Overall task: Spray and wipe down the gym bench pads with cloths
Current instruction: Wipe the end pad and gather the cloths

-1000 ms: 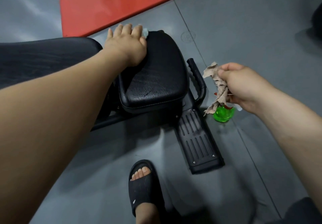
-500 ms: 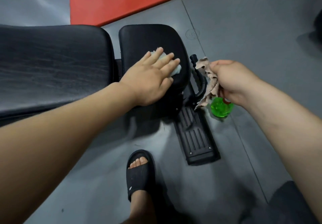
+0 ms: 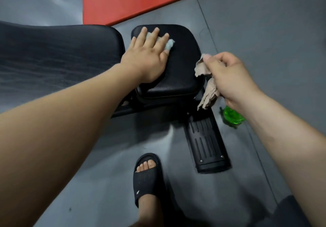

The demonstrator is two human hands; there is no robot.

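Fingers, left: the fingers (image 3: 155,34) of my left hand (image 3: 146,57) lie straight and spread, pressing the pale blue cloth (image 3: 169,44) flat onto the seat pad (image 3: 183,71); none curls round it.
Fingers, right: the fingers (image 3: 217,59) of my right hand (image 3: 229,80) are curled, pinching the tan cloth (image 3: 209,92), which hangs crumpled just beside the seat pad's right edge.
Cloth position: the pale blue cloth sits on the far half of the seat pad, mostly under my palm, with one corner showing.
Pads: the back pad (image 3: 61,55) lies to the left of the seat pad, with a narrow gap between them.
Spray bottle: the green spray bottle (image 3: 232,118) shows below my right wrist. I cannot tell whether it stands on the floor (image 3: 264,32) or hangs from my hand.
Step in hand: wiping the seat pad, by my judgement.
Risk 1: the small cloth can slip from under my flat palm, since only pressure holds it; bare skin would then smear the surface.
Risk 2: the loose tan cloth can snag on the frame beside the pad.
Risk 3: my sandal (image 3: 148,179) is near the foot plate (image 3: 206,143); leaning further forward may make me trip.
Risk 4: the near edge and sides of the pad may get missed.
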